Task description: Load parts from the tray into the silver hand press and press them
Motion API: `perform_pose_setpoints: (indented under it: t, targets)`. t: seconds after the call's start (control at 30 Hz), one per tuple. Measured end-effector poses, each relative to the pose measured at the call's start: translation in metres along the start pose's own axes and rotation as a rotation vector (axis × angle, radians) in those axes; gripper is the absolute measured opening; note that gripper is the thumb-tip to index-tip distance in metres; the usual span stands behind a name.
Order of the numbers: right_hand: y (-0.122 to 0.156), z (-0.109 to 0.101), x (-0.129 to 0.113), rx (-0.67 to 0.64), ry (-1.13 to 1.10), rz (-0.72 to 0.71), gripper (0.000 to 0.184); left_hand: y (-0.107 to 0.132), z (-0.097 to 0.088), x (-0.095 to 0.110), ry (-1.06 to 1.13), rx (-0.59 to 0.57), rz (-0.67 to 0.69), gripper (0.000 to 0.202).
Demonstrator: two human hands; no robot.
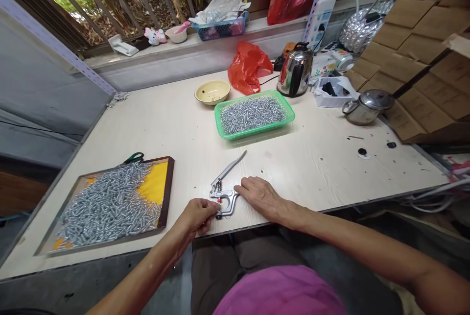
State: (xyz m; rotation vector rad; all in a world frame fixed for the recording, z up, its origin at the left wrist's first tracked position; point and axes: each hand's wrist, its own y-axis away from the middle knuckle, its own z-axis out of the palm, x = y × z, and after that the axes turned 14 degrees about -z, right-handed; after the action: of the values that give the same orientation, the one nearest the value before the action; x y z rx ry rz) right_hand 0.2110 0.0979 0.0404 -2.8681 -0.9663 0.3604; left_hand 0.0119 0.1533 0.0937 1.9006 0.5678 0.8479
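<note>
A metal press-pliers tool [224, 192] lies on the pale table [312, 163] near its front edge, one long handle pointing up and away. My left hand [198, 216] is curled at the jaws of the tool, fingertips pinched together against its head; what they pinch is too small to see. My right hand [261, 196] lies flat on the table, fingers stretched toward the right side of the tool's head and touching it.
A brown-framed yellow tray [161, 185] of several small silver parts sits at the left, green-handled scissors [134, 158] behind it. A green basket [290, 114] of silver parts, a cream bowl [212, 91], a red bag [246, 66], a kettle [295, 71], a steel pot [367, 107] and cardboard [422, 60] stand farther back.
</note>
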Motion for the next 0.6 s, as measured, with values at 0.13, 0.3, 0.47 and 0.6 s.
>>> perform_pose_setpoints:
  t: [0.13,0.3,0.47,0.6]
  targets:
    - [-0.001,-0.005,0.000,-0.024,0.007,0.009,0.018,0.001,0.001,-0.001,0.027,0.003,-0.015,0.043]
    - [-0.002,-0.009,0.000,-0.050,0.014,0.023,0.018,0.005,0.002,0.002,0.042,-0.001,-0.047,0.041]
    - [-0.002,-0.006,0.002,-0.035,0.007,0.007,0.019,0.003,0.000,0.003,0.054,-0.006,-0.065,0.047]
    - [-0.004,-0.014,0.001,-0.096,-0.022,0.016,0.020,0.001,0.000,0.002,0.048,0.011,-0.037,0.050]
